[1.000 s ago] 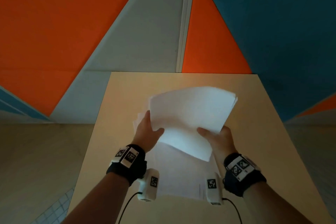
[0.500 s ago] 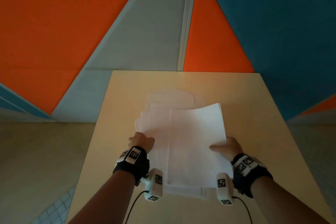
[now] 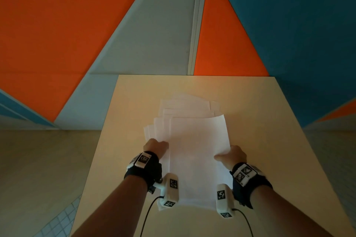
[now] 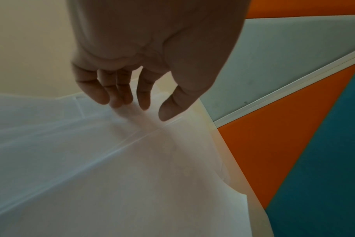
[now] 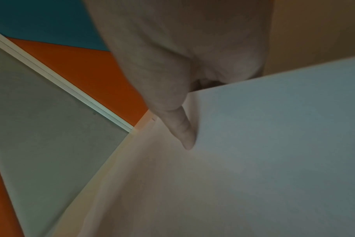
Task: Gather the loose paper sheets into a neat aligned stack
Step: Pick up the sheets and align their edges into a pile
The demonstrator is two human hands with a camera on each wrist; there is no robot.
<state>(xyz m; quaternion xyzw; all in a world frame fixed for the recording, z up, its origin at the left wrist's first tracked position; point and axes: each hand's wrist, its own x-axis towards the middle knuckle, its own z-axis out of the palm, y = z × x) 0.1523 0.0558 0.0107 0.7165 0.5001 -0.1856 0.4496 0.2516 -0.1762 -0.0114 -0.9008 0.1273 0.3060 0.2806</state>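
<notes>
A pile of white paper sheets (image 3: pixel 198 156) lies lengthwise on the beige table (image 3: pixel 273 121), with the top sheets roughly squared. Several lower sheets (image 3: pixel 185 105) fan out past the far and left edges. My left hand (image 3: pixel 156 145) is at the pile's left edge; in the left wrist view its fingers (image 4: pixel 103 96) hang nearly straight, tips touching the paper (image 4: pixel 132 160). My right hand (image 3: pixel 232 155) holds the right edge. Its thumb (image 5: pixel 182 128) lies on top of the upper sheets (image 5: pixel 274 128), the fingers are hidden under them, and that edge is lifted slightly.
The table's far edge (image 3: pixel 192 75) meets a wall of orange, grey and blue panels (image 3: pixel 154 34). Bare tabletop lies on both sides of the pile. Tiled floor (image 3: pixel 57 217) shows past the left edge. Wrist camera cables (image 3: pixel 148 215) trail near the front.
The bundle I held up in both hands a second ago now lies on the pile. My left hand has let go and moved to the left edge; both hands have edged slightly inward.
</notes>
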